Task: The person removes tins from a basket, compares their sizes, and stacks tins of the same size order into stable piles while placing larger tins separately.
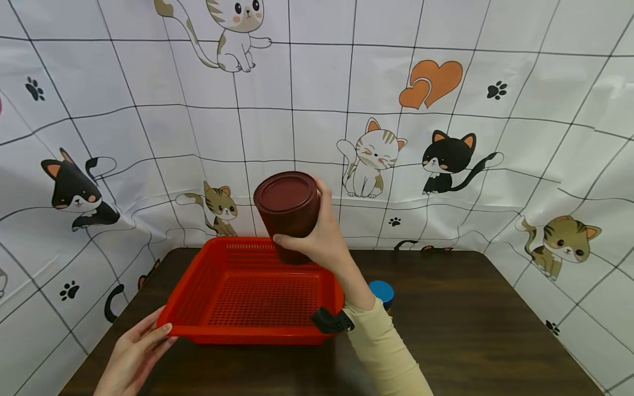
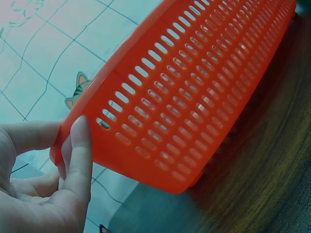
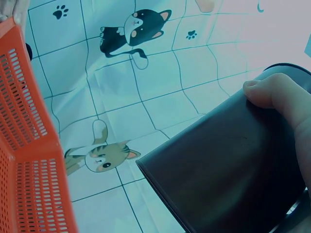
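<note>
My right hand (image 1: 324, 239) grips a dark brown cylindrical canister (image 1: 292, 220) with a maroon lid, holding it tilted over the back right part of a red plastic basket (image 1: 247, 334). In the right wrist view the thumb lies along the side of the canister (image 3: 218, 165). At the basket's front left corner, my left hand (image 1: 135, 355) pinches the rim between thumb and fingers. The slotted basket wall (image 2: 165, 107) shows close up in the left wrist view. Inside, the basket's bare mesh floor (image 1: 267, 297) shows.
A container with a blue lid (image 1: 381, 290) stands right of the basket, partly hidden behind the right forearm. The dark wooden table (image 1: 460, 330) extends to the right. Behind it hangs a white sheet (image 1: 317, 77) printed with grid lines and cartoon cats.
</note>
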`<state>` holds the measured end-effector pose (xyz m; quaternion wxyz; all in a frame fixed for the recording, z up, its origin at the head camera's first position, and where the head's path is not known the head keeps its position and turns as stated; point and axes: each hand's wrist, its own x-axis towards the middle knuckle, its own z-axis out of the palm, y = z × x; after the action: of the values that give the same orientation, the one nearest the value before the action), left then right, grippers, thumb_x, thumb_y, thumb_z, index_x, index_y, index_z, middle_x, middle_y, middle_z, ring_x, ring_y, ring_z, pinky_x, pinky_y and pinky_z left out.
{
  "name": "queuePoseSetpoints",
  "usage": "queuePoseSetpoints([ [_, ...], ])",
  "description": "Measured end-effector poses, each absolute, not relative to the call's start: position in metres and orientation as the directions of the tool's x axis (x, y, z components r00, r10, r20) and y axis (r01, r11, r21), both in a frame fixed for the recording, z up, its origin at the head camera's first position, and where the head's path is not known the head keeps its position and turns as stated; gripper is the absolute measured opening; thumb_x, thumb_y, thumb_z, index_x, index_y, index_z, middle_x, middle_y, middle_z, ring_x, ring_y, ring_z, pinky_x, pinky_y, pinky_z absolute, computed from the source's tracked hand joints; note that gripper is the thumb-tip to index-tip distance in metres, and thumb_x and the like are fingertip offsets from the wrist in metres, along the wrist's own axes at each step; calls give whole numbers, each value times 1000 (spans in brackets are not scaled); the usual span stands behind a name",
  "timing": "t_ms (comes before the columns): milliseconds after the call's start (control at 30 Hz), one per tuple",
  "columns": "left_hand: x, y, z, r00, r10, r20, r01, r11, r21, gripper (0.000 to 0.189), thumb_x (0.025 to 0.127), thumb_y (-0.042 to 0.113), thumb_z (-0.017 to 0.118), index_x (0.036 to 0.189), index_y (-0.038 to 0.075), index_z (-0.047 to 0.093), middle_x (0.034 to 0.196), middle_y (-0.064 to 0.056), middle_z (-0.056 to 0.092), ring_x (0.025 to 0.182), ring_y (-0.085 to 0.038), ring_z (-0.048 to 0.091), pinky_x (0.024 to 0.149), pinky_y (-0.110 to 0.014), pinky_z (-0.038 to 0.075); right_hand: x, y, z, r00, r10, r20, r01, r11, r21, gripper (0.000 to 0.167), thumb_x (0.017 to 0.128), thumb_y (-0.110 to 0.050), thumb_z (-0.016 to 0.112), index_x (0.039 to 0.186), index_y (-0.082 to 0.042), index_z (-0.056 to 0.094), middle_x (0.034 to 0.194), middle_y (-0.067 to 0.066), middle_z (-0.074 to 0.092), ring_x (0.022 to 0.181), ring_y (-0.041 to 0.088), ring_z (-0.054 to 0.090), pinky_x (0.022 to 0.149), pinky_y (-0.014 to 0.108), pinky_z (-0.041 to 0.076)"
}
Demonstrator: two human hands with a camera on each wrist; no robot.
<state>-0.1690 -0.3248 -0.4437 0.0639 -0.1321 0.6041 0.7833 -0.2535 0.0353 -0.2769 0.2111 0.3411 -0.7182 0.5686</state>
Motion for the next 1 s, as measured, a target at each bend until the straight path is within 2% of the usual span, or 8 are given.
queuePoseSetpoints([
  [100,-169,-325,-444,-958,-55,-282,-259,-259,931,30,98,14,62,104,42,57,101,28,61,101,3,63,92,-20,57,-243,39,-270,-691,-240,682,-718,113,-687,110,69,-3,86,153,-15,17,141,14,50,127,28,51,105,51,48],
  [267,-169,-327,-447,-959,-51,-279,-258,-252,933,31,98,14,62,111,41,54,103,28,61,101,3,63,95,-22,56,-237,47,-267,-714,-235,660,-690,76,-720,109,70,0,85,153,-15,17,142,13,49,127,26,52,104,46,50],
  [400,-171,-327,-448,-958,-52,-283,-262,-250,932,32,97,16,64,114,41,52,103,28,61,101,3,63,96,-23,56,-237,55,-270,-735,-221,641,-666,61,-743,109,71,1,83,154,-16,15,145,11,46,129,27,50,105,41,50],
  [433,-171,-327,-448,-958,-50,-282,-262,-245,933,35,97,16,64,119,41,51,103,29,60,102,3,63,96,-22,56,-237,58,-271,-738,-217,639,-664,62,-745,108,72,1,83,154,-16,15,146,11,45,130,27,49,106,40,49],
  [533,-171,-327,-448,-960,-48,-277,-258,-243,935,36,98,15,62,121,39,50,104,28,59,102,3,63,95,-22,56,-243,64,-278,-744,-191,640,-662,85,-744,111,72,-2,84,155,-23,14,147,7,44,131,26,48,108,41,48],
  [667,-171,-327,-448,-964,-44,-263,-243,-263,934,32,99,11,61,106,42,58,102,26,61,101,2,64,92,-22,57,-254,74,-288,-744,-145,652,-667,106,-737,113,71,-8,87,153,-37,14,146,-1,45,130,19,49,106,46,49],
  [733,-170,-327,-448,-966,-41,-255,-235,-269,934,34,99,10,60,101,44,60,102,26,62,100,2,64,92,-23,58,-254,79,-290,-741,-130,659,-671,112,-733,112,71,-10,87,151,-40,15,145,-3,44,129,17,49,105,48,49],
  [1000,-171,-327,-447,-971,-32,-238,-220,-275,936,36,99,9,59,98,45,62,101,25,63,100,2,64,90,-22,58,-248,100,-292,-743,-97,662,-669,126,-733,108,74,-14,86,151,-40,15,146,-3,42,132,19,46,106,47,49],
])
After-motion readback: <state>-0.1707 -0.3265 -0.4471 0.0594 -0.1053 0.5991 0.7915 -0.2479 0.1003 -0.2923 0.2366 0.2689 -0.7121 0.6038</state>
